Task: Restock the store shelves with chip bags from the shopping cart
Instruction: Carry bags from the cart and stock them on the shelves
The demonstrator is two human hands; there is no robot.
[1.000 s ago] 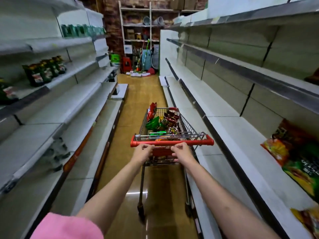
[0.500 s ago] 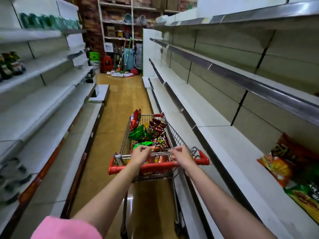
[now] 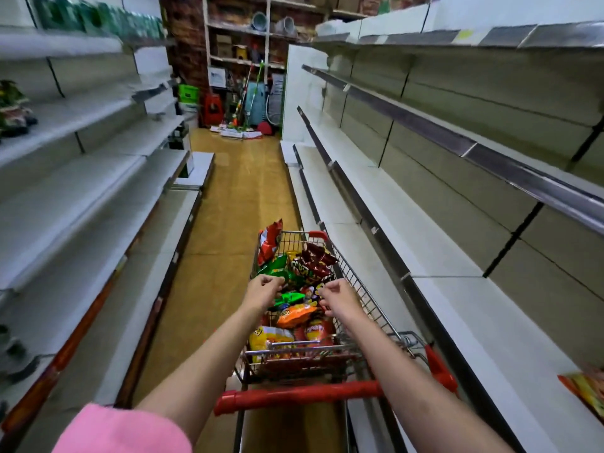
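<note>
A wire shopping cart [image 3: 366, 299] with a red handle [image 3: 294, 395] stands in the aisle just ahead of me, close to the right shelves. It holds several chip bags: a red bag [image 3: 269, 240] upright at the far left corner, a green one [image 3: 281, 273], an orange one [image 3: 295, 313] and a yellow one [image 3: 269, 338]. My left hand [image 3: 263, 291] and my right hand [image 3: 338, 300] hover over the bags inside the basket, past the handle. Their fingers are loosely curled and hold nothing. An orange-yellow chip bag [image 3: 585, 390] lies on the right middle shelf [image 3: 457, 322].
Long white shelves run along both sides of the narrow aisle, with green packs [image 3: 98, 21] on the upper left shelf. The yellow floor [image 3: 235, 197] leads to a cluttered storage rack, mops and a green crate [image 3: 188, 93] at the far end.
Both hands have let go of the red handle and reached forward over the bags in the basket. The cart now sits nearer and lower in view, closer to the right shelves.
</note>
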